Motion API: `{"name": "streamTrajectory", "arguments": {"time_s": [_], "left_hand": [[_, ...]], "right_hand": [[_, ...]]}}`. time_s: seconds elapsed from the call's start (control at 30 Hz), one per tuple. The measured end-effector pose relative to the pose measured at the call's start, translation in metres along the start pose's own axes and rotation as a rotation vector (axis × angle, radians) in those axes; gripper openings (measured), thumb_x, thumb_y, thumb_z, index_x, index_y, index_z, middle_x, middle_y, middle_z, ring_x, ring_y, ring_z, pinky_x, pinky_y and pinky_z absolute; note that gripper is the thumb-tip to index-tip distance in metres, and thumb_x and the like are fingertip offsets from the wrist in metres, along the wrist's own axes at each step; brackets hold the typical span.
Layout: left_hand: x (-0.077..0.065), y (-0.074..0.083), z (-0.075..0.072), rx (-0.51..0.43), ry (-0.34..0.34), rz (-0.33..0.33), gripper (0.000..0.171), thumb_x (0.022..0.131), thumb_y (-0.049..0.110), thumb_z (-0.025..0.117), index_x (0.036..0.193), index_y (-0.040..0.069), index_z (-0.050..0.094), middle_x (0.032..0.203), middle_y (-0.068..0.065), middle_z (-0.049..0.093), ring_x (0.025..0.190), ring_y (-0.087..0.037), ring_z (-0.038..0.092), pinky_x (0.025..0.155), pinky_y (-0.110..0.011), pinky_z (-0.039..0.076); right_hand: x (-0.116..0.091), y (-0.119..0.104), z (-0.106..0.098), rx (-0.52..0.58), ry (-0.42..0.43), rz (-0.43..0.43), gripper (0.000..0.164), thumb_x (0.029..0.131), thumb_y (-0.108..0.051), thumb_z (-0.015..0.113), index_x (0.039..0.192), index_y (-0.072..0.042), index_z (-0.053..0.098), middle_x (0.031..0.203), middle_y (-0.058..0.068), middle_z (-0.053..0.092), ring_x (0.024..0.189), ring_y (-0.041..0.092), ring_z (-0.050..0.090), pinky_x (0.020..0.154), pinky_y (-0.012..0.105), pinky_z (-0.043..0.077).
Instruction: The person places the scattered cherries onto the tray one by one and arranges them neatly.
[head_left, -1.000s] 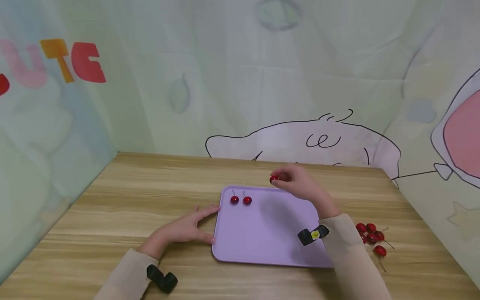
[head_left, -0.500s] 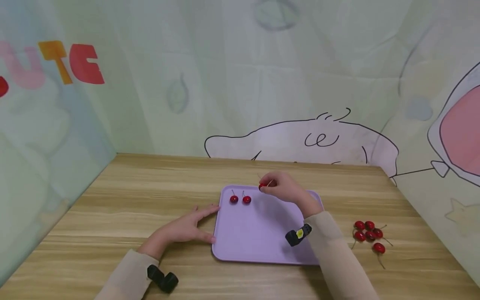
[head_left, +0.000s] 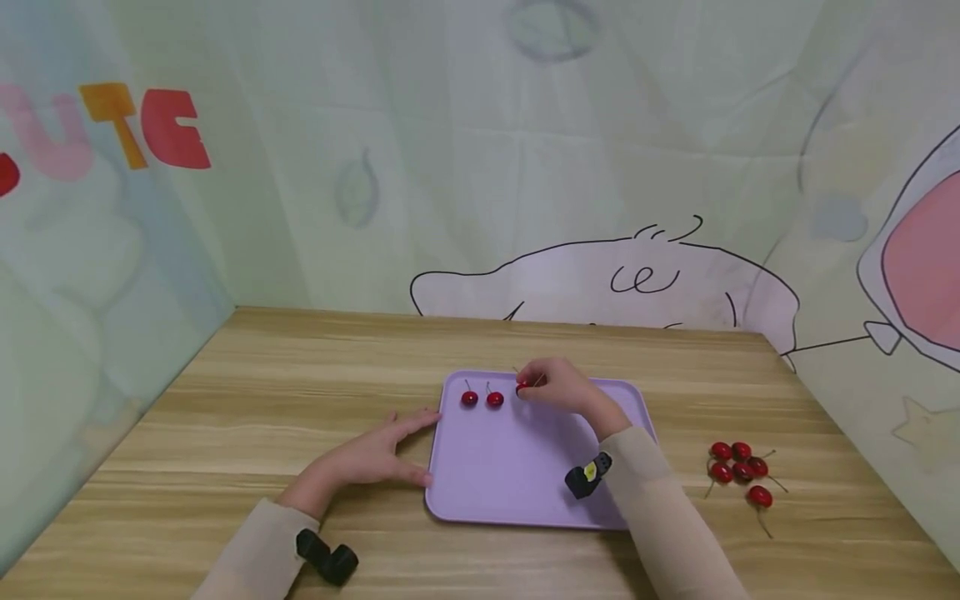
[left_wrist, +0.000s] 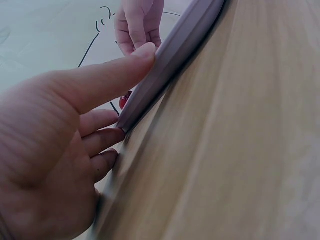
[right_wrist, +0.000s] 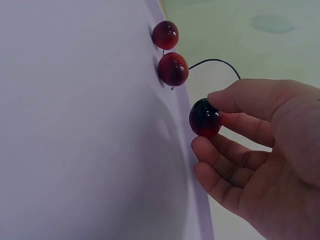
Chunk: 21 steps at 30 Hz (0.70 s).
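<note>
A purple tray lies on the wooden table. Two red cherries with stems, a left one and a right one, sit side by side near its far left corner. My right hand pinches another cherry between thumb and fingers, just right of that pair, over the tray's far edge. In the right wrist view this cherry looks dark on top. My left hand touches the tray's left rim with spread fingers; the left wrist view shows the thumb against the rim.
Right of the tray, a loose cluster of several cherries lies on the wooden table, with one cherry slightly apart in front. A printed curtain stands behind the table and along its sides.
My right hand has moved left and toward me with the pinched cherry, from beyond the tray's far edge to beside the two cherries. The left hand has stayed at the rim.
</note>
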<state>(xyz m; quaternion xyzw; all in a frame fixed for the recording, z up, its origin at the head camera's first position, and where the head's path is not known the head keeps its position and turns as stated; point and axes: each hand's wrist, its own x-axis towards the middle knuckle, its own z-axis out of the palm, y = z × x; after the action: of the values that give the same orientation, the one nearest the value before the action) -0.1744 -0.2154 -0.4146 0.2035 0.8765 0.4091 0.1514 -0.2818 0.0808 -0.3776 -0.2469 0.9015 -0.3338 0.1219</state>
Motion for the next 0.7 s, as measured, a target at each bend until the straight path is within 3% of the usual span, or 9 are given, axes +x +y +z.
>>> {"name": "streamTrajectory", "arguments": {"time_s": [0.27, 0.7], "left_hand": [[0.0001, 0.0001, 0.001, -0.007, 0.006, 0.005, 0.092, 0.077, 0.035, 0.08, 0.15, 0.005, 0.033, 0.157, -0.02, 0.023, 0.143, -0.049, 0.0, 0.114, -0.063, -0.005], [0.0003, 0.0008, 0.0006, 0.001, 0.002, 0.002, 0.092, 0.077, 0.036, 0.08, 0.15, 0.005, 0.033, 0.157, -0.019, 0.025, 0.144, -0.047, 0.004, 0.115, -0.062, -0.004]], "right_hand": [[0.0002, 0.0019, 0.005, -0.014, -0.018, 0.014, 0.016, 0.087, -0.013, 0.069, 0.101, -0.005, 0.069, 0.092, 0.005, 0.065, 0.082, 0.017, 0.056, 0.071, 0.028, 0.049], [0.0024, 0.0014, 0.0086, -0.016, -0.044, 0.054, 0.018, 0.087, -0.013, 0.07, 0.103, -0.005, 0.069, 0.094, 0.005, 0.065, 0.083, 0.016, 0.056, 0.073, 0.028, 0.049]]}}
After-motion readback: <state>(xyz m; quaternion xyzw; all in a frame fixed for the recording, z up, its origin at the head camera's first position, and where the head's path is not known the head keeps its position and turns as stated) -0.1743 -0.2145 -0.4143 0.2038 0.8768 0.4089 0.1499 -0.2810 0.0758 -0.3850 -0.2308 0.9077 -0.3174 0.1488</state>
